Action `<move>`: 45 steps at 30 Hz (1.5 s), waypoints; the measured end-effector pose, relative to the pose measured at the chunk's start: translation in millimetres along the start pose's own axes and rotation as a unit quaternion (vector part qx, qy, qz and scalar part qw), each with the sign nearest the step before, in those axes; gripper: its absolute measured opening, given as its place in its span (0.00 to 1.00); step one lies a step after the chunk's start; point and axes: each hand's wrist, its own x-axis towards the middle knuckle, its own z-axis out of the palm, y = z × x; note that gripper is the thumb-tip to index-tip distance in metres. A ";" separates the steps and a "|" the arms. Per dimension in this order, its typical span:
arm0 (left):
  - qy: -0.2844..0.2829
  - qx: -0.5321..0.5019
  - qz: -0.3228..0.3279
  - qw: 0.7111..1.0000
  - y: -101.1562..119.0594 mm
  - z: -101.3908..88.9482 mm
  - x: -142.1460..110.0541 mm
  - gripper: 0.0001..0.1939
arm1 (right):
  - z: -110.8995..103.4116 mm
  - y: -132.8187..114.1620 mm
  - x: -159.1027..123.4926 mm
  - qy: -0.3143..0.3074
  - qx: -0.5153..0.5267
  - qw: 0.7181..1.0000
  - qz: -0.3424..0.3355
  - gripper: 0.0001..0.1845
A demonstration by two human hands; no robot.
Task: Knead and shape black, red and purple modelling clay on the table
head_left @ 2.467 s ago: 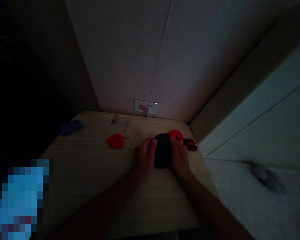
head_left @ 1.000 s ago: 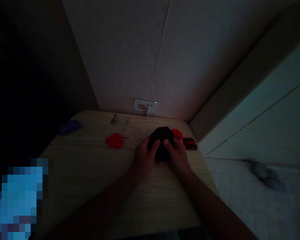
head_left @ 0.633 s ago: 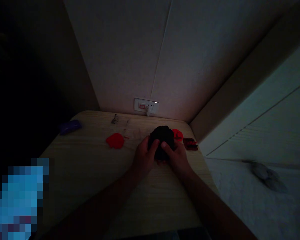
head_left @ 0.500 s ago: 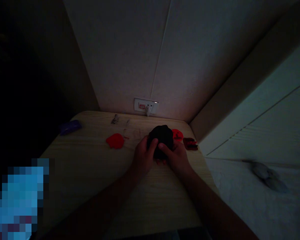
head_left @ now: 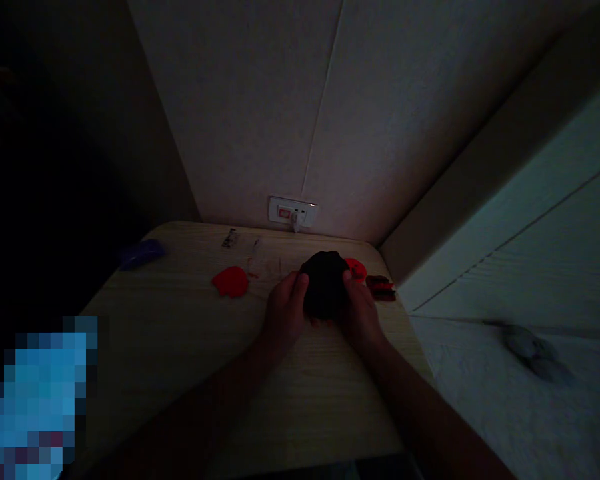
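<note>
You hold the dark, rounded piece (head_left: 325,287) over the tabletop (head_left: 290,400), right of its middle. The grip of your left hand (head_left: 286,307) and that of your right hand (head_left: 363,310) both pinch it, thumbs along opposite edges and fingertips showing beneath; this likely supports the soft-looking mass evenly. Whether it touches the wood, you cannot tell.

The red piece (head_left: 231,281) lies apart on your left, probably kept out of your way. The red disc (head_left: 357,269) sits partly hidden behind your right hand, with the striped red-and-dark piece (head_left: 381,289) just beside it, near the tabletop's right edge. The purple item (head_left: 141,254) is at the far left edge.

Ahead, the wall (head_left: 250,120) and its socket (head_left: 293,212) bound your reach; the right edge leaves little room. Your widest space lies leftward and toward you.
</note>
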 end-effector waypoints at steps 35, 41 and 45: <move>0.071 0.139 0.055 0.986 1.7 -0.6 -0.9 0.22 | 2.9 -1.5 -7.3 -0.005 -0.113 0.993 -0.026 0.29; 0.064 0.158 0.066 0.983 3.3 -0.2 -3.8 0.21 | -0.2 2.2 -7.9 0.037 -0.167 0.984 -0.040 0.31; 0.075 0.162 0.069 0.981 5.8 -1.0 -4.8 0.21 | 1.2 1.5 -9.1 0.016 -0.122 0.992 -0.024 0.31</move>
